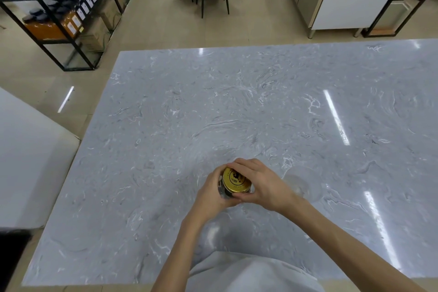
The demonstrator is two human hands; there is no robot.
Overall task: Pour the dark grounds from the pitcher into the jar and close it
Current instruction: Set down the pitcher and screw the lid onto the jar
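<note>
Head camera view, looking down on a wide grey marbled counter, and I take the jar as my landmark: it stands near the counter's near edge, roughly central, straight in front of the person's pale shirt. A gold lid with dark printing sits on top of the jar, and dark contents show through the glass just under it. To the jar's left, the left hand is wrapped around the glass body, steadying it. Over the jar from its right, the right hand is clamped on the lid, fingers curled over the far rim and thumb at the near rim. Just right of the jar, partly behind the right wrist, I make out a faint clear vessel, likely the pitcher, and it looks empty. I judge the pouring finished and the closing under way; whether the lid is fully screwed down I cannot tell. From here the risk is a lid started crooked, which would jam or sit loose and let grounds leak. A hard twist against a weak left-hand hold could spin or tip the jar on the slick stone, and the right elbow could knock the vessel beside it
</note>
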